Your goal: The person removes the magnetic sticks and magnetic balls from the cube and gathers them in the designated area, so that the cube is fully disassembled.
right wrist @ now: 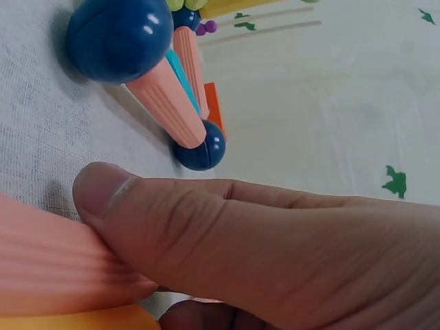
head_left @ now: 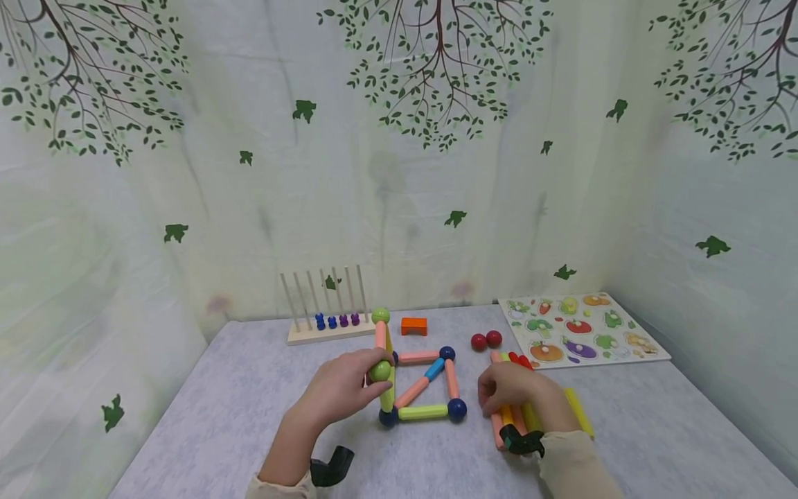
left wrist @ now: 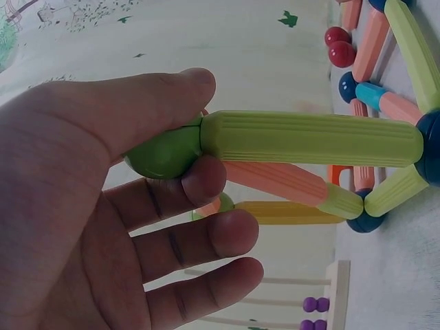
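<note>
My left hand pinches a green ball between thumb and index finger, the other fingers held loosely apart. This ball caps an upright light-green rod rising from a dark blue ball. The rod belongs to a frame of rods and blue balls lying on the table, with a pink-and-blue diagonal across it. A second green ball tops the far left corner. My right hand bends over a bunch of rods, its thumb and curled fingers on a pink rod at the left of the bunch.
Two red balls lie beyond the rod bunch. A vegetable puzzle board is at the back right. An orange block and a peg stand with several beads stand along the back. A yellow rod lies right of my right hand.
</note>
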